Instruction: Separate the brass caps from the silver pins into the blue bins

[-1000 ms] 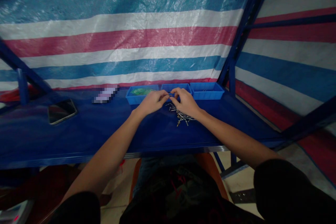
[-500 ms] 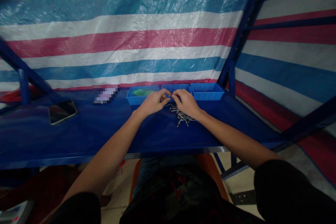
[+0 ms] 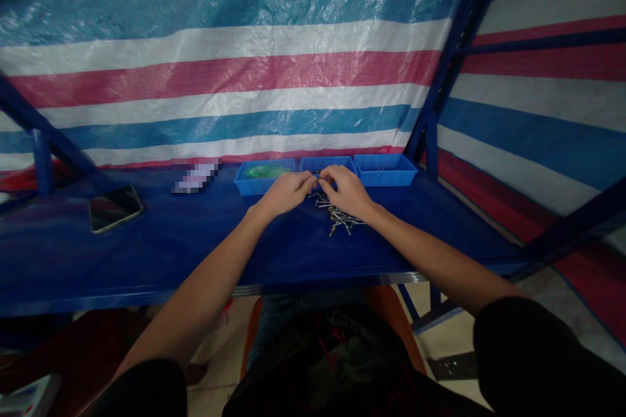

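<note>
My left hand and my right hand meet fingertip to fingertip just in front of the middle blue bin. Both are closed in a pinch. Whatever sits between the fingertips is too small and too covered to name. Under and beside my right hand lies a loose pile of thin metal screws or pins, some with brass-coloured ends. The left blue bin, just beyond my left hand, contains something green in clear plastic. A third blue bin stands to the right.
A dark-screened phone lies on the blue table at the left. Nearer the bins is a blurred-out flat item. Striped plastic sheeting hangs behind, and a blue metal frame post rises at the right.
The fingertips of both hands have shifted slightly and closed further; a small brass-coloured bit seen between them earlier is now mostly hidden. The pile and bins stay put.
</note>
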